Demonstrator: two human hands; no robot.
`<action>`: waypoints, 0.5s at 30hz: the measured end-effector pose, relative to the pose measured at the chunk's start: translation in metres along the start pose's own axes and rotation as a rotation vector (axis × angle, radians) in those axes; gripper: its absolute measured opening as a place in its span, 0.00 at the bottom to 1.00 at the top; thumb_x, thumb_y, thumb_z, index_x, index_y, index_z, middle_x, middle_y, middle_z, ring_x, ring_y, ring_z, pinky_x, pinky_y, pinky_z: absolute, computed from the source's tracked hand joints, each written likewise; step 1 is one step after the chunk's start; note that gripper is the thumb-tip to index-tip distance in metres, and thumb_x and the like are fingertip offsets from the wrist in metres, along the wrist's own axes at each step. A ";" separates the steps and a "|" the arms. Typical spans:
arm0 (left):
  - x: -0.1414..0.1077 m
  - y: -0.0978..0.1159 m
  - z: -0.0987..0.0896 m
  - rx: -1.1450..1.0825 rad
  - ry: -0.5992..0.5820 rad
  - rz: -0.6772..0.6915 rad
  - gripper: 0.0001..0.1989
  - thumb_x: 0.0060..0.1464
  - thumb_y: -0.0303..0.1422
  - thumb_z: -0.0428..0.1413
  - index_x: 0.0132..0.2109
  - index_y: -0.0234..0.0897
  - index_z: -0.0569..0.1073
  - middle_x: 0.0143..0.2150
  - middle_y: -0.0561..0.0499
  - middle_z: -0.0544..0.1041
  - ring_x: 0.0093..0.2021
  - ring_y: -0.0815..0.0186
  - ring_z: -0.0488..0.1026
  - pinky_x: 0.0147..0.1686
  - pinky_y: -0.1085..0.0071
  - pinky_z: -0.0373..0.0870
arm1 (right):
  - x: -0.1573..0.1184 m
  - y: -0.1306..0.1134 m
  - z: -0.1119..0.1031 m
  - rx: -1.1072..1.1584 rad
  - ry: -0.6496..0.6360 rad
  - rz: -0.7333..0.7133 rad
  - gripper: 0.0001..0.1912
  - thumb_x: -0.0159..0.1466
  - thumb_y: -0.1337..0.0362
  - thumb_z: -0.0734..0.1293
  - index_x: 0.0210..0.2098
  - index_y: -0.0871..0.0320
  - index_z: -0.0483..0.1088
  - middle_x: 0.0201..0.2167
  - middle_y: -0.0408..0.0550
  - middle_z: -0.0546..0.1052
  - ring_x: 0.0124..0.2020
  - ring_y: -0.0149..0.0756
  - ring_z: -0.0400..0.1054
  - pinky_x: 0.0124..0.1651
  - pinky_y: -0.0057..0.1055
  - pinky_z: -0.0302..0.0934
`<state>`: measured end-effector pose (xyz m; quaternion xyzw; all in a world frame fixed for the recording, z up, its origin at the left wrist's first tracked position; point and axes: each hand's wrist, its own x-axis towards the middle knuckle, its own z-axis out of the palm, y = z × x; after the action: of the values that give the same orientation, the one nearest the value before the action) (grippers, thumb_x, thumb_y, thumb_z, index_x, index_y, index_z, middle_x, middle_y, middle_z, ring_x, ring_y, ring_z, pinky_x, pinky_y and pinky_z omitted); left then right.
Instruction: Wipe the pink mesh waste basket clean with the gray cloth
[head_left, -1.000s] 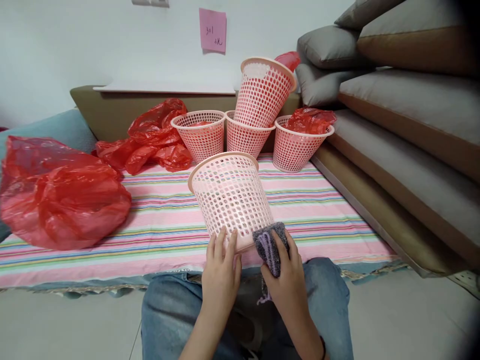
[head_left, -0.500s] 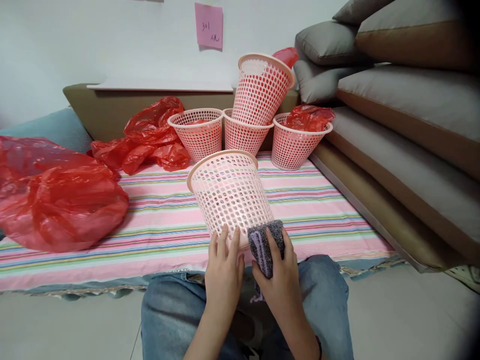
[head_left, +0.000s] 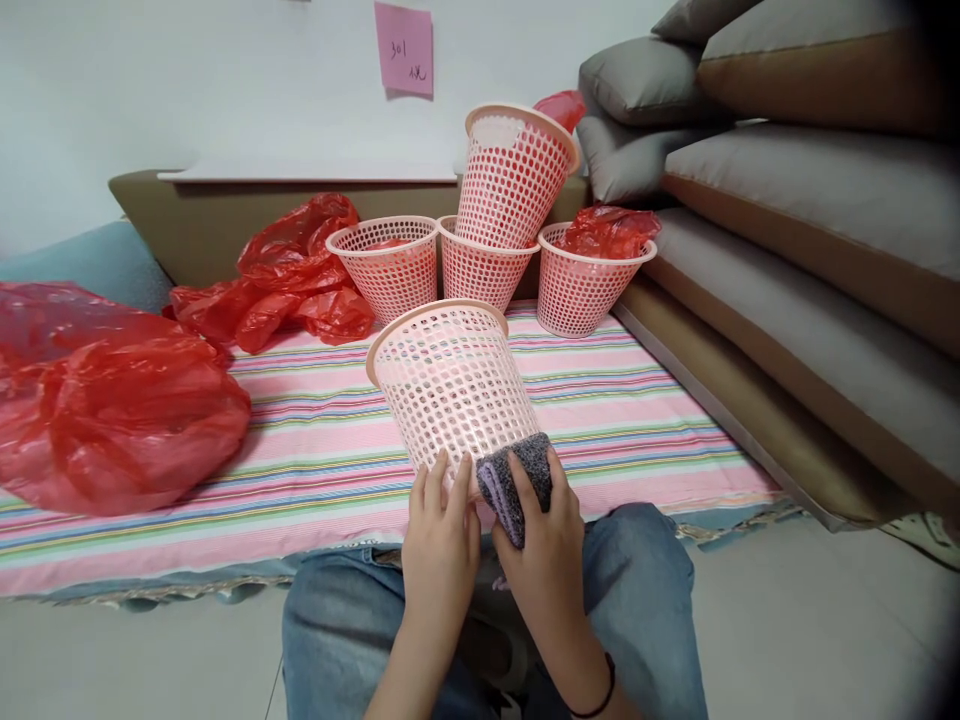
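A light pink perforated plastic basket [head_left: 457,390] lies tilted in front of me, its rim away from me and its base close to my hands. My left hand [head_left: 439,545] grips the base edge, fingers resting on the basket's side. In my right hand [head_left: 544,545] is a folded dark grey cloth [head_left: 525,475] with a lilac edge, pressed against the right side of the base. The thumb of my left hand is close to the cloth, and the underside of the base is hidden.
Behind stand similar baskets [head_left: 394,275] holding red bags, one stacked tilted on another. Red plastic bags [head_left: 127,415] lie to the left on the striped cloth cover [head_left: 300,430]. Grey and brown cushions [head_left: 817,220] are piled at the right. A pink note [head_left: 405,50] hangs on the wall.
My right hand has shifted the cloth slightly left across the basket's base, and the cloth's lilac edge is now turned more aside. My left hand keeps its hold. The view has moved slightly.
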<state>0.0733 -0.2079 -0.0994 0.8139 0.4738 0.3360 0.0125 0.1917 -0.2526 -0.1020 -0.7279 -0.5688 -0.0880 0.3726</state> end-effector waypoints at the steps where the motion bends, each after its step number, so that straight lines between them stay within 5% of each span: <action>1: 0.000 0.000 -0.001 0.004 0.005 0.001 0.26 0.61 0.24 0.50 0.66 0.37 0.61 0.65 0.36 0.64 0.64 0.49 0.62 0.58 0.48 0.69 | -0.001 0.000 -0.001 0.006 -0.007 -0.017 0.31 0.63 0.66 0.65 0.65 0.47 0.60 0.69 0.57 0.52 0.63 0.58 0.57 0.55 0.58 0.62; 7: 0.000 -0.004 -0.002 0.007 0.021 0.011 0.25 0.61 0.24 0.51 0.65 0.37 0.62 0.63 0.37 0.66 0.63 0.49 0.64 0.58 0.48 0.69 | -0.005 -0.004 -0.003 0.045 -0.012 -0.077 0.33 0.62 0.72 0.62 0.64 0.41 0.60 0.71 0.51 0.47 0.64 0.56 0.56 0.56 0.58 0.61; 15: 0.001 -0.009 -0.004 0.019 0.030 0.026 0.26 0.60 0.25 0.52 0.64 0.39 0.63 0.62 0.39 0.68 0.59 0.49 0.66 0.56 0.50 0.71 | 0.001 0.008 -0.005 0.124 -0.055 -0.038 0.34 0.61 0.72 0.63 0.65 0.44 0.60 0.71 0.52 0.49 0.65 0.55 0.55 0.60 0.58 0.59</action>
<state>0.0646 -0.2037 -0.0989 0.8149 0.4665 0.3438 -0.0068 0.2011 -0.2559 -0.1016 -0.6947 -0.5970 -0.0394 0.3994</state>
